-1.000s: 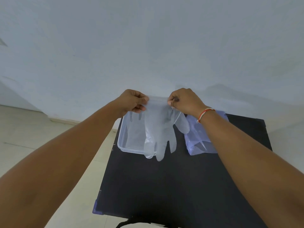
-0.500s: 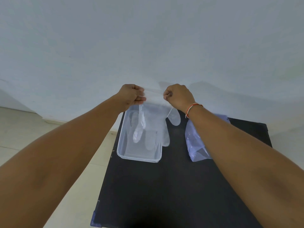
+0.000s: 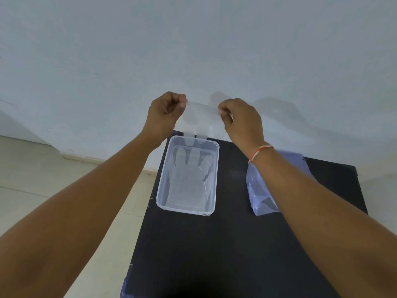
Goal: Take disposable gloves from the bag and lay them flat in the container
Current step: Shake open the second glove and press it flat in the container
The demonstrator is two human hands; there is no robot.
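While both hands stay raised above the far end of the tabletop (image 3: pixel 214 244), a thin, see-through disposable glove (image 3: pixel 196 123) hangs between them, its cuff stretched into a taut band. The left hand (image 3: pixel 165 112) is curled into a loose fist, thumb and forefinger pinching one corner of the cuff; the right hand (image 3: pixel 240 119) pinches the other corner the same way, a red-and-white thread bracelet (image 3: pixel 260 152) on its wrist. Filmy and almost colourless against the pale wall (image 3: pixel 193 50), the glove lets its finger tips dangle down to the far rim of the container (image 3: pixel 160 196). That container is a clear, rectangular plastic tub with rounded corners, sitting on the matte black tabletop, and through its walls another glove (image 3: pixel 189 175) shows, lying flat on the bottom with fingers spread toward the far end. Over on the right, well apart from the tub, a crinkly, bluish translucent bag (image 3: pixel 257 190) lies on the tabletop, partly hidden by the right forearm.
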